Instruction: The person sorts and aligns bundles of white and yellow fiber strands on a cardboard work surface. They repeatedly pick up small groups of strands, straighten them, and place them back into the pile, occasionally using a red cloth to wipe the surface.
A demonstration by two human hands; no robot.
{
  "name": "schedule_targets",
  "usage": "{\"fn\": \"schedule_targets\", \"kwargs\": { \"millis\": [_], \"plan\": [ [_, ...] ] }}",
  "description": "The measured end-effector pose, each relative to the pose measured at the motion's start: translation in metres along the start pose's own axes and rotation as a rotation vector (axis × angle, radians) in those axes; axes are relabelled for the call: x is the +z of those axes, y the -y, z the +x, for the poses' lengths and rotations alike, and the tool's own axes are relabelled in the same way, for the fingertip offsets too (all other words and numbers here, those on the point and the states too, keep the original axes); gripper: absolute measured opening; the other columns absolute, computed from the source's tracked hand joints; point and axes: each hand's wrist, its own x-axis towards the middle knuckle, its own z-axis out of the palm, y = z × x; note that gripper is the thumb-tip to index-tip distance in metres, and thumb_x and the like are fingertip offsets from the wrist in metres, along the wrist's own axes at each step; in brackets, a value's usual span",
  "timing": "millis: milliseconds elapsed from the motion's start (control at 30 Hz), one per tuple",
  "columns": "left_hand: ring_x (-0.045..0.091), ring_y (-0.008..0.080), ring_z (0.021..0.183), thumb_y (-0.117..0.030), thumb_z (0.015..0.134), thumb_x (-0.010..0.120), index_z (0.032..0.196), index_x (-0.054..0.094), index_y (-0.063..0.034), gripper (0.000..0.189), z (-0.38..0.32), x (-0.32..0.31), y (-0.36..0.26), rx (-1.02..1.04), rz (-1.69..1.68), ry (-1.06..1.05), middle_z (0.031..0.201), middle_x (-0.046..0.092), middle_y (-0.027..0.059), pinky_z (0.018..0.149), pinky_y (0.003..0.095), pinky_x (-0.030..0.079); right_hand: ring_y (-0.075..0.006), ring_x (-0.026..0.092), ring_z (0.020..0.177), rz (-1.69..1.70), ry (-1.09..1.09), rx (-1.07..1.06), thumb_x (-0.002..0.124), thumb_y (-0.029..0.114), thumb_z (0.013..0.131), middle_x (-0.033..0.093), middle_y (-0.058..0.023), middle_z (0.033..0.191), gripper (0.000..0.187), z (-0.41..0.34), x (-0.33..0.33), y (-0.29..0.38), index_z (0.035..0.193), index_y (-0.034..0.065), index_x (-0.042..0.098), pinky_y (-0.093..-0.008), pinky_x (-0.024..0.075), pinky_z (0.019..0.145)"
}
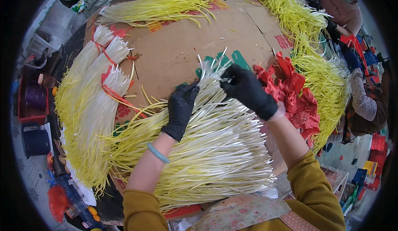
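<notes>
My left hand [183, 108], in a black glove, grips a bunch of yellow chives [206, 89] whose white ends fan out up and to the right. At those white ends, my right hand [245, 89], also black-gloved, has its thumb and fingers curled around a few stalks. Its grip is partly hidden. Under both forearms lies a wide loose heap of yellow chives [217, 156], white ends to the right and yellow tips to the left. Bundles bound with red tape [107, 55] lie on the left, white ends upward.
Cardboard [174, 50] covers the table. Crumpled red paper [292, 97] lies right of my right hand. More chives lie along the far edge [161, 5] and right side [323, 78], where co-workers' gloved hands [332, 28] handle them. A blue crate [67, 184] stands lower left.
</notes>
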Motion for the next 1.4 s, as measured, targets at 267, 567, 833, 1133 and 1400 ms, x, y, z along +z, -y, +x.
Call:
{"fn": "schedule_targets", "kwargs": {
  "millis": [267,567,833,1133,1400],
  "plan": [
    [0.063,0.0263,0.082,-0.004,0.077,0.069,0.094,0.069,-0.0020,0.017,-0.001,-0.001,0.000,0.060,-0.060,-0.071,0.088,0.065,0.0125,0.075,0.0313,0.048,-0.0336,0.063,0.075,-0.570,0.002,-0.313,0.057,0.005,0.077,0.064,-0.0150,0.083,0.017,0.032,0.029,0.002,0.093,0.0080,0.062,-0.0409,0.0506,0.065],
    [0.062,0.0269,0.077,-0.006,0.077,0.069,0.086,0.068,-0.0009,0.011,-0.001,0.001,0.003,-0.005,-0.053,-0.057,0.083,0.065,0.0123,0.071,0.0330,0.048,-0.0294,0.064,0.079,-0.957,0.059,-0.347,0.061,0.018,0.081,0.064,-0.0105,0.084,0.012,0.047,0.025,-0.021,0.086,0.0101,0.069,-0.0368,0.0501,0.067],
    [0.063,0.0279,0.077,-0.011,0.077,0.070,0.086,0.068,-0.0019,0.013,0.001,0.004,0.003,0.001,-0.013,-0.043,0.082,0.065,0.0125,0.071,0.0336,0.048,-0.0299,0.063,0.082,-0.585,-0.081,-0.432,0.070,0.016,0.075,0.062,-0.0108,0.089,0.017,0.064,0.001,-0.006,0.088,0.0080,0.064,-0.0364,0.0494,0.072],
    [0.062,0.0316,0.086,-0.011,0.066,0.076,0.095,0.067,-0.0047,0.032,0.012,-0.018,0.000,0.178,0.099,0.202,0.096,0.064,0.0143,0.077,0.0376,0.049,-0.0320,0.064,0.077,-0.619,0.007,-0.238,0.064,0.013,0.076,0.066,-0.0157,0.082,0.015,0.092,0.023,-0.038,0.089,0.0047,0.064,-0.0385,0.0509,0.068],
    [0.061,0.0292,0.081,-0.008,0.067,0.074,0.095,0.069,-0.0063,0.028,0.050,-0.027,0.006,0.186,0.243,-0.016,0.086,0.064,0.0116,0.073,0.0362,0.047,-0.0053,0.047,0.065,-0.375,-0.486,0.351,0.060,0.024,0.089,0.055,0.0042,0.074,0.021,-0.185,-0.256,0.021,0.093,0.0033,0.060,-0.0214,0.0379,0.059]
  ]
}}
